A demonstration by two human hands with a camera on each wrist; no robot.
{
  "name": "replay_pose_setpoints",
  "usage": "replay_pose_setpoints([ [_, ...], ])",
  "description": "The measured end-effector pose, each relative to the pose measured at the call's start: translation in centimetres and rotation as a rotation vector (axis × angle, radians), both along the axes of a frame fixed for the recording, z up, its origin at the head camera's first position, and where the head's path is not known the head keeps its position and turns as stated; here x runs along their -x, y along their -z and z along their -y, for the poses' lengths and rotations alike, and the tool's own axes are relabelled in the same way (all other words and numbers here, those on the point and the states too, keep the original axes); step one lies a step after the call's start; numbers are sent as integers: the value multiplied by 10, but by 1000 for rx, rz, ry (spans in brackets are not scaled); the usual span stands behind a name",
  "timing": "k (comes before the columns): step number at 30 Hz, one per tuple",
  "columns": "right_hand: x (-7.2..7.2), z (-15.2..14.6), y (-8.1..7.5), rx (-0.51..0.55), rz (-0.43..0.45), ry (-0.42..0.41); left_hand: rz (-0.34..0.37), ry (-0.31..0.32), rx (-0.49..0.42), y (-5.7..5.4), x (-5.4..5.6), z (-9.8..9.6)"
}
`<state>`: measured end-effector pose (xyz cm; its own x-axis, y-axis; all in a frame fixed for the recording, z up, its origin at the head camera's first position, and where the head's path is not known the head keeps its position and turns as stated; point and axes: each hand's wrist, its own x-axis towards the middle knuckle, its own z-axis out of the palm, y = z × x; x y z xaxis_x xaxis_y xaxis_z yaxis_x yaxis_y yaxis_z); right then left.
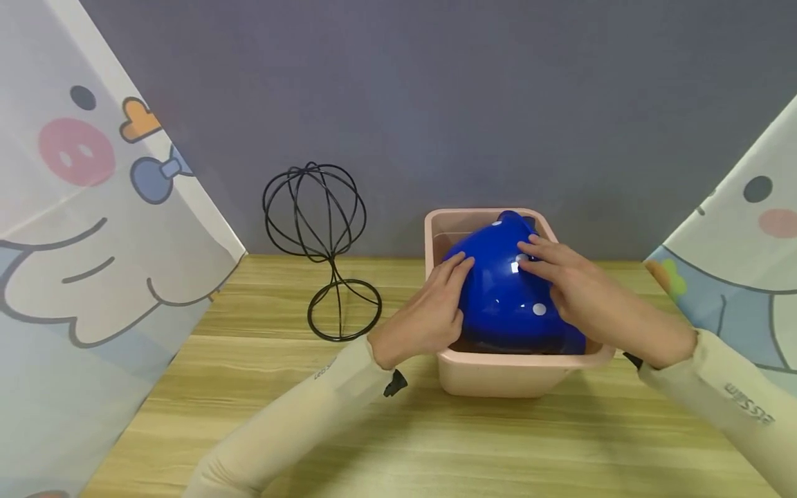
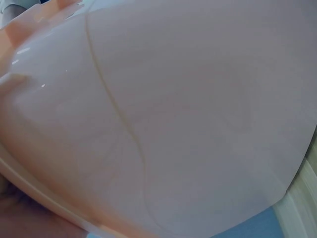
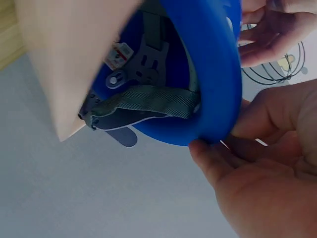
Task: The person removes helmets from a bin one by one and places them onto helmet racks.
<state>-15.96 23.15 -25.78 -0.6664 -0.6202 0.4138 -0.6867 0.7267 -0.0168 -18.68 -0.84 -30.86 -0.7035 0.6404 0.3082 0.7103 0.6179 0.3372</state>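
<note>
A shiny blue hard hat with white dots (image 1: pixel 498 297) sits tilted, dome up, inside a pink plastic bin (image 1: pixel 523 379). My left hand (image 1: pixel 429 311) lays its extended fingers on the dome's left side. From the right, my right hand (image 1: pixel 569 287) rests spread fingers on the shell, one fingertip at the brim's edge in the right wrist view. That view also shows the hard hat's inner harness and a dark green strap (image 3: pixel 143 101). The bin's pale wall (image 2: pixel 188 114) fills most of the left wrist view, with part of a hand in its lower left corner.
Left of the bin stands a black wire stand (image 1: pixel 336 259) with a round cage top and ring base. All sit on a wood-grain table (image 1: pixel 261 387) before a grey wall (image 1: pixel 398 117). Cartoon-printed sheets (image 1: pixel 112 207) flank both sides.
</note>
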Motion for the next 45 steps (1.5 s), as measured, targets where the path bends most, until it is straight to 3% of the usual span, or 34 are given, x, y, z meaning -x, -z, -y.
replay_pose_setpoints([
  [12, -11, -26, 3, 43, 39, 175, 1, 32, 31, -1, 0, -1],
  [16, -15, -31, 7, 77, 26, 204, 30, 0, 22, -2, -1, 2],
  [22, -18, -31, 13, 147, 4, 217, 72, -52, 18, -3, -2, 4],
  [28, -20, -34, 19, 200, -41, 214, 33, -52, 76, -4, -2, 1],
  [37, -20, -33, 17, 153, 9, 217, 27, -67, 128, -8, -3, 0],
  [45, -4, -35, 8, 57, 101, 174, 27, -64, 118, -6, -1, 0],
])
